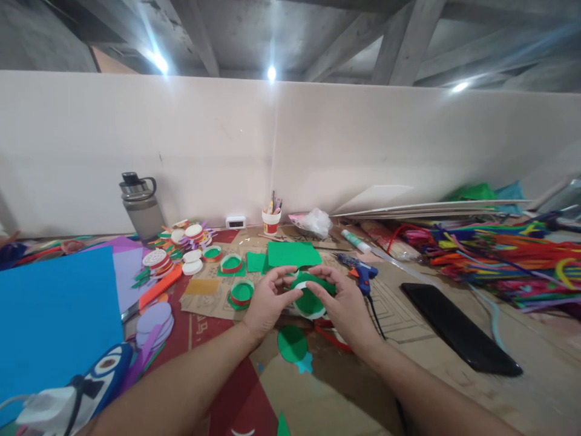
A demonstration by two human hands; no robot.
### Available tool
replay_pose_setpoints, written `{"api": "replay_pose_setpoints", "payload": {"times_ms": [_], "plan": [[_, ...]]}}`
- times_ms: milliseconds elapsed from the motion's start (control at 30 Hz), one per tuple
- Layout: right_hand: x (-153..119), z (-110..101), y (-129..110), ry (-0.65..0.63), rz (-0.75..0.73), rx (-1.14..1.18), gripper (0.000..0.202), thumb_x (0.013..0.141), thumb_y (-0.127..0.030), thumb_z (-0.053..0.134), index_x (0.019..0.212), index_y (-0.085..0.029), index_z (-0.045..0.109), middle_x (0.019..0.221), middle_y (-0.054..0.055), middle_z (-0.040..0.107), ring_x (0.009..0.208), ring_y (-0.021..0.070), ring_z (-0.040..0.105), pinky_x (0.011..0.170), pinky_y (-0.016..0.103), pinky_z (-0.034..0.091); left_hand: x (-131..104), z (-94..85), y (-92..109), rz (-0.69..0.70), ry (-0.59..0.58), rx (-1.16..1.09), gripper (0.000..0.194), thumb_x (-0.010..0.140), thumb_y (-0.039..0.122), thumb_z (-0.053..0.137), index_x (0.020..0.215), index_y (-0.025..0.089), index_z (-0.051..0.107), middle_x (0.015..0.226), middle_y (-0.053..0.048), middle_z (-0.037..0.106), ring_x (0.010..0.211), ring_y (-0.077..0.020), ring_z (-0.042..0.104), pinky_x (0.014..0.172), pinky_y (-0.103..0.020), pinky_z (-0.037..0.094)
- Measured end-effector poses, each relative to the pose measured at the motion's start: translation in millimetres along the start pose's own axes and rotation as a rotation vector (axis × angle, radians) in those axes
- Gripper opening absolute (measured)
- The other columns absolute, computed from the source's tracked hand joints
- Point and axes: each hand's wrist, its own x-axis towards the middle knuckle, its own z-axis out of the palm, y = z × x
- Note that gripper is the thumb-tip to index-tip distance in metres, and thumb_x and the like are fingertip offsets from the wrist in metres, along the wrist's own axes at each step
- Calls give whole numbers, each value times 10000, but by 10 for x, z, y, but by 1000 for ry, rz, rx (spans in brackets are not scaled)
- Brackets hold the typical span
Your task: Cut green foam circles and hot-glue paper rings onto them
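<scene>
Both hands hold a round green paper piece with a white rim [310,304] above the cardboard. My left hand [267,303] pinches its left side between thumb and fingers. My right hand [348,307] grips the opposite side, thumb on the near rim. Below lie a green paper disc [293,344] and a light-blue paper cutout [305,363]. Red-handled scissors [336,339] are partly hidden under my right hand. Left of my left hand stands a shallow green cup with a red and white rim [242,293]. A blue glue gun [364,277] lies beyond my right hand.
At left are a blue sheet [59,327], an orange cutter [161,286], lilac discs [154,321] and a grey bottle [141,209]. A green sheet [294,253] and a pen cup [271,223] lie ahead. A black tray-like object [458,327] and pipe cleaners [494,257] fill the right.
</scene>
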Motion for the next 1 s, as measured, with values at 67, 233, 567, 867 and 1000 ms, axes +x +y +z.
{"api": "replay_pose_setpoints", "payload": {"times_ms": [67,233,567,867,1000], "plan": [[-3,5,-8,-9,-7,0,264,822,-407,611,987,-201,613,1002,61,671,936,227,615,847,374,463,1,-2,0,7,-8,0,505,657,280,791,1113,164,610,916,-70,680,855,-187,628,762,-288,475],[-5,18,-32,-18,-3,-1,265,827,-389,600,1007,-194,611,1013,68,662,948,229,604,846,376,465,11,-7,8,19,0,-4,488,652,287,792,1092,170,619,900,-62,687,833,-183,629,738,-277,475],[10,-9,-69,-19,1,18,208,813,-364,602,941,-202,624,970,57,674,908,223,612,824,365,466,30,-11,-29,27,21,19,490,636,283,802,1087,188,638,964,-67,666,930,-198,611,789,-284,473],[24,5,-22,-24,-29,21,192,824,-353,592,935,-199,626,970,54,675,935,222,610,845,370,461,45,-25,-41,106,34,127,421,667,273,780,1060,193,654,937,-47,638,878,-169,579,793,-275,456],[32,12,-3,-11,-31,31,201,814,-358,604,934,-198,623,965,49,678,927,217,616,853,373,463,47,-26,-49,106,37,112,421,656,261,784,1050,185,658,920,-50,643,883,-177,580,785,-272,453]]}}
